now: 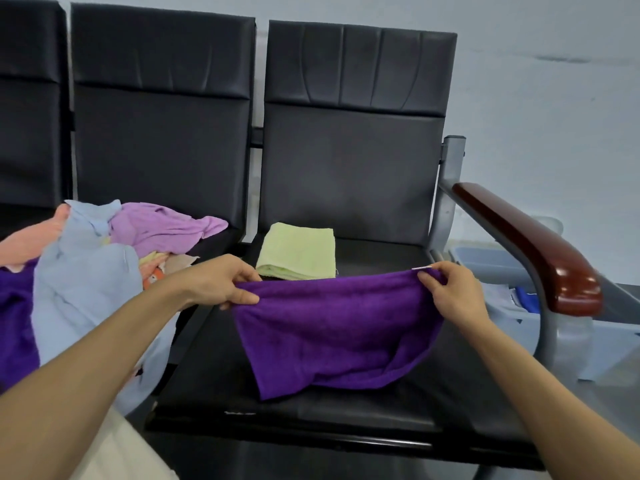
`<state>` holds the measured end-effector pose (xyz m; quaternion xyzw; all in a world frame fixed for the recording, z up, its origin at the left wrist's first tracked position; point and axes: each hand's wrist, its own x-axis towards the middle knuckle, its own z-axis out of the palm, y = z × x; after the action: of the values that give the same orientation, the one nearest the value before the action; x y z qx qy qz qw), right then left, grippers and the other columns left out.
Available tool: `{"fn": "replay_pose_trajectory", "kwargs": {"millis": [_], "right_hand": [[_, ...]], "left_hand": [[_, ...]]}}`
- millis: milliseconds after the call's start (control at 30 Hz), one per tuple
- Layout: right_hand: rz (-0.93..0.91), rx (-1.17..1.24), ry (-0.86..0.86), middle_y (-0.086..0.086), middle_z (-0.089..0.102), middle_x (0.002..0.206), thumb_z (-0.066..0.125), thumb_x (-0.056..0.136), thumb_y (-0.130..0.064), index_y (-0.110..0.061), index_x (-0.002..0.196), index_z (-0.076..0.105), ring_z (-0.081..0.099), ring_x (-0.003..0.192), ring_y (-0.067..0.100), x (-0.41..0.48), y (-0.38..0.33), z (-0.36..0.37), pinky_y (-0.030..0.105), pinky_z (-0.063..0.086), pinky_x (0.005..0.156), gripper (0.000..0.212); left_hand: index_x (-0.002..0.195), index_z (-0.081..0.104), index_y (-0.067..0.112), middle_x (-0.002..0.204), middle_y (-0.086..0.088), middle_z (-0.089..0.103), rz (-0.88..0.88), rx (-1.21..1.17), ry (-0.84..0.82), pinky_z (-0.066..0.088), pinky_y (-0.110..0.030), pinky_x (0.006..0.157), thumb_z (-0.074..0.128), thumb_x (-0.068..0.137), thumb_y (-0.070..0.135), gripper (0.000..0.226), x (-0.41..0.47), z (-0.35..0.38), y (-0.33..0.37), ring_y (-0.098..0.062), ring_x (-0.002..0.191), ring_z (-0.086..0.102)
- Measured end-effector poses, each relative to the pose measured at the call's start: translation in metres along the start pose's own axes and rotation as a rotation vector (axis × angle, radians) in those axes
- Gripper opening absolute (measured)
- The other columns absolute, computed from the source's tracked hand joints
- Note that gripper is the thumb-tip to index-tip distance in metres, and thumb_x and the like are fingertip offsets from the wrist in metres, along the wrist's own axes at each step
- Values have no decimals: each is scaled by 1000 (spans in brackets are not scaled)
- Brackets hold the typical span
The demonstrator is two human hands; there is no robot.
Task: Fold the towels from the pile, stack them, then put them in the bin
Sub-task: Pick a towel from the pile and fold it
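Purple towel [332, 327], rumpled and sagging; left grip [220, 282] and right grip [450, 292] each pinch a top corner, the lower edge bunched on the seat [346, 414].

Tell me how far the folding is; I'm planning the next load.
Done: one green towel lies folded on the seat. In hand: left hand and right hand pinch the purple towel by its top corners. Left: the pile on the neighbouring seat, stacking, then the bin.
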<state>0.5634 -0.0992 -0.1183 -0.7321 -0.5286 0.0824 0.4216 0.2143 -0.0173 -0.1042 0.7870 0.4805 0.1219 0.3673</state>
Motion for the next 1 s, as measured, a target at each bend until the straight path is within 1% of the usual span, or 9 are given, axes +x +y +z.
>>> {"fn": "replay_pose_trajectory", "kwargs": {"millis": [100,200,267,333,500,633,767,900,1000], "right_hand": [[-18,-156,3,-4,59,74,66,90,-27,-18,83,68,56,79,18,-1,3,1,28,37,73,11],[19,-96,41,-1,63,79,64,92,-25,-18,85,68,62,84,22,7,-3,6,26,44,73,10],[80,57,46,6,65,83,60,94,-19,-13,90,67,63,67,18,22,-15,9,14,46,54,10],[146,286,36,13,65,94,58,96,-14,-10,94,65,63,61,17,40,-31,11,21,53,47,8],[100,453,201,9,66,90,53,97,-13,-14,93,63,64,78,20,79,-75,-12,46,58,79,12],[-67,401,247,3,66,92,51,98,-19,-20,93,61,64,93,24,78,-106,-45,46,53,89,11],[-212,180,164,0,58,82,48,100,-16,-15,91,58,52,79,16,47,-113,-67,30,39,75,13],[-172,101,-114,0,60,77,51,98,-12,-12,87,63,53,72,13,9,-87,-78,23,42,63,17],[-49,165,-437,13,65,87,51,99,-8,-3,98,65,62,79,21,-20,-60,-76,33,57,69,15]], "left_hand": [[89,72,12,49,6,60,-89,146,156,36,-14,44,70,88,19,7,3,1,-8,-2,35,48],[91,68,9,41,-1,57,-118,-125,362,35,-16,34,64,92,16,9,8,5,-2,-8,30,50],[98,63,4,53,-12,62,-98,-328,493,44,-18,35,59,95,12,9,17,-1,13,-13,35,59],[97,62,5,74,-19,68,-33,-475,624,54,-21,46,56,96,9,7,29,-15,33,-14,47,67],[77,66,28,83,-2,73,240,-361,915,58,-38,82,62,92,12,22,27,-65,87,-14,76,72],[87,69,26,83,3,73,324,-176,915,57,-35,84,64,92,15,13,-4,-89,112,-10,82,70],[88,67,21,79,-2,72,305,-194,813,57,-21,67,60,94,12,13,-38,-84,109,-12,73,72],[90,71,21,72,-5,72,169,99,653,50,-25,67,63,93,23,9,-66,-65,84,-14,65,68],[87,73,19,71,4,70,107,181,447,52,-29,73,66,90,25,10,-73,-44,55,-12,71,66]]}}
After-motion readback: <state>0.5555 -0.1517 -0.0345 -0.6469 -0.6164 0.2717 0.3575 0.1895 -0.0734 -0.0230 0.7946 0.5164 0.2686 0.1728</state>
